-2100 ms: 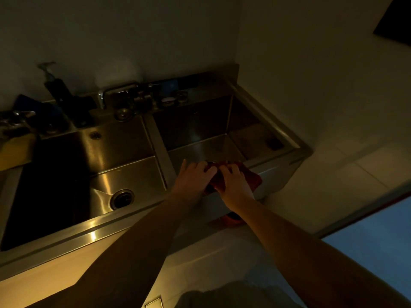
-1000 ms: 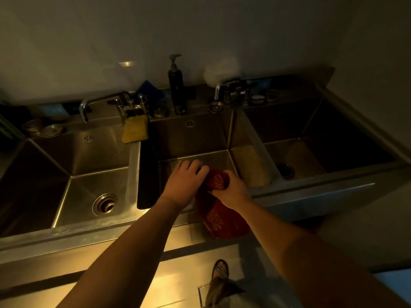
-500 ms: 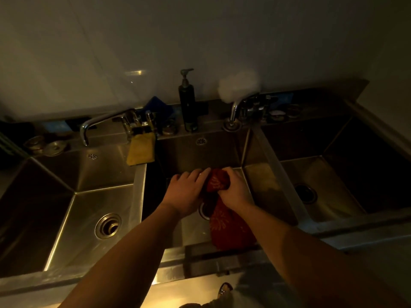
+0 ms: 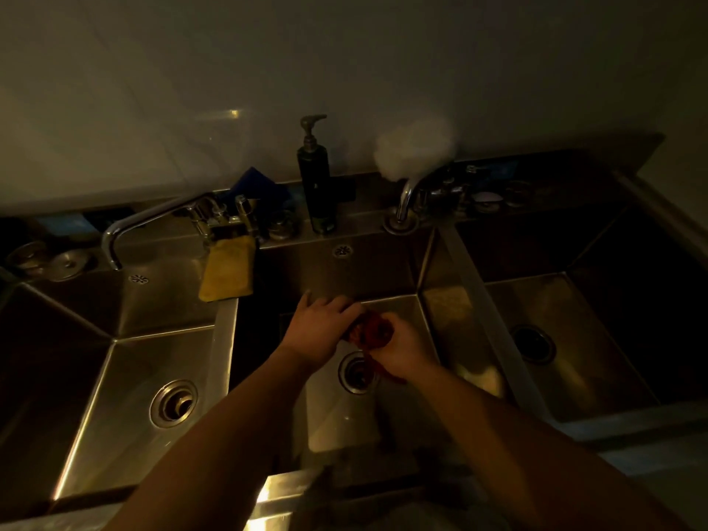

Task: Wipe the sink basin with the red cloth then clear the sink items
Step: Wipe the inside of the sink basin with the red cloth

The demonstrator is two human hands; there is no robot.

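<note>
Two hands, one red cloth

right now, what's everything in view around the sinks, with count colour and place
basins: three, steel, side by side
drains: three, steel, one in each basin floor
taps: two, chrome, back ledge, one over the left basin, one between middle and right
pump bottle: one, dark, ledge behind middle basin
yellow cloth: one, yellow, hanging below the left tap's base
blue item: one, blue, behind left tap, too dim to identify
white puff: one, white, at wall above right tap
metal discs: two, steel, far left ledge
small items: count unclear, ledge behind right basin
red cloth: one, red, bunched above middle drain
left grip: one, bare, holds red cloth
right grip: one, bare, holds red cloth
</note>
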